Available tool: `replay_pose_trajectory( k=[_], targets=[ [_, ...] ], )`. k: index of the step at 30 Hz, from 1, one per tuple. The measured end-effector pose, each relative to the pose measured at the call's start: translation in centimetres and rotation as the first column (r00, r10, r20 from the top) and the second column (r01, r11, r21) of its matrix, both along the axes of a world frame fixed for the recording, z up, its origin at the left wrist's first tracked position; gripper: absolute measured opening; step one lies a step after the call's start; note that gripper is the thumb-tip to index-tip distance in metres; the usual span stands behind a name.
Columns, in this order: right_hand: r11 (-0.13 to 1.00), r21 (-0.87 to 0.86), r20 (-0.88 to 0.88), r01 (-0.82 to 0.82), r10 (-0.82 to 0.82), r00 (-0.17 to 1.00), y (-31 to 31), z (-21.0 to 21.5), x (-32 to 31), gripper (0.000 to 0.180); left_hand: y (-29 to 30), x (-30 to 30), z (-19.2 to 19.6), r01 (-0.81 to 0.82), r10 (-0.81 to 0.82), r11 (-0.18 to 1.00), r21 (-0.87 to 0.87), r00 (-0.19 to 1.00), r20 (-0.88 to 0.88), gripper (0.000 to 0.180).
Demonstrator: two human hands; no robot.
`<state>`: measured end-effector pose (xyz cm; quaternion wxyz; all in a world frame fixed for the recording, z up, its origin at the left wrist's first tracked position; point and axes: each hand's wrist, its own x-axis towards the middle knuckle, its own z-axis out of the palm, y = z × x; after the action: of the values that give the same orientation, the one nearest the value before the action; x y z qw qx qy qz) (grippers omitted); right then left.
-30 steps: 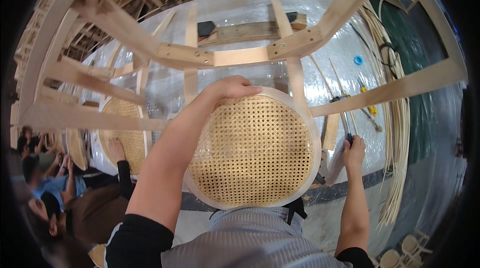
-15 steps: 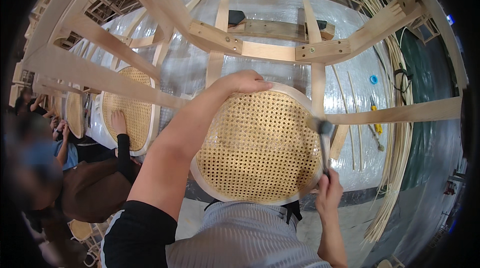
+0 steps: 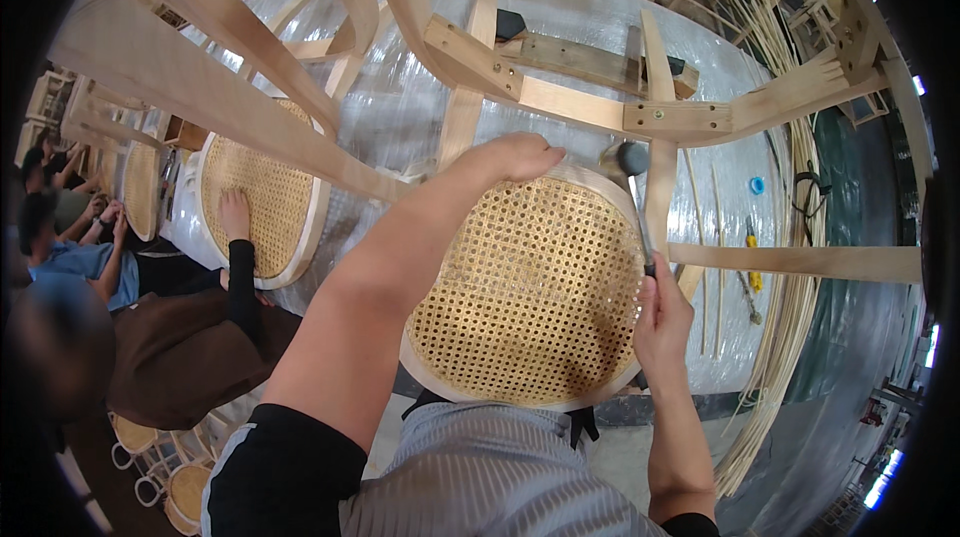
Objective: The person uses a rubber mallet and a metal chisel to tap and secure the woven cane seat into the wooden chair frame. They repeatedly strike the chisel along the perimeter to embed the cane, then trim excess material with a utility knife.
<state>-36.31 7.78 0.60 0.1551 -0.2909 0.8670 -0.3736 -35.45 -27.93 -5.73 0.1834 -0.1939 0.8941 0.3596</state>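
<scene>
A round chair seat of woven cane (image 3: 530,287) with a pale wooden rim lies before me, its near edge against my waist. My left hand (image 3: 530,155) is closed over the far rim, its fingers partly hidden. In my right hand (image 3: 664,322) is the dark handle of a hammer (image 3: 643,222) with a metal shaft. The dark hammer head is raised near the far right part of the rim, beside an upright chair leg (image 3: 660,177). Wooden chair rails and legs (image 3: 570,102) rise from the seat's far side.
Plastic film covers the table (image 3: 740,347). To the right are a yellow-handled tool (image 3: 753,257), a blue ring of tape (image 3: 757,186) and a long bundle of cane strands (image 3: 790,337). At left, a co-worker's hand (image 3: 234,212) rests on another cane seat (image 3: 270,177).
My right hand and the hammer have moved farther away, from the seat's right edge to its far right rim. My left hand still holds the far rim; the view has shifted slightly.
</scene>
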Motion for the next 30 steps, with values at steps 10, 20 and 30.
replay_pose_trajectory(
  k=[10,20,30],
  targets=[
    [1.000,-0.012,-0.029,0.009,-0.009,1.000,-0.6,0.2,-0.4,0.038,-0.2,-0.2,0.8,0.026,-0.027,1.000,0.018,0.998,0.049,0.072],
    [0.997,-0.059,-0.094,0.044,-0.049,0.994,1.6,0.3,-0.4,0.039,-0.2,-0.5,1.0,0.037,-0.038,0.999,0.006,0.996,0.076,0.072],
    [0.998,-0.064,-0.169,-0.027,0.016,0.985,1.4,1.5,-1.0,0.041,0.2,-0.4,1.0,0.036,-0.035,0.999,-0.001,0.998,0.051,0.072]
  ],
)
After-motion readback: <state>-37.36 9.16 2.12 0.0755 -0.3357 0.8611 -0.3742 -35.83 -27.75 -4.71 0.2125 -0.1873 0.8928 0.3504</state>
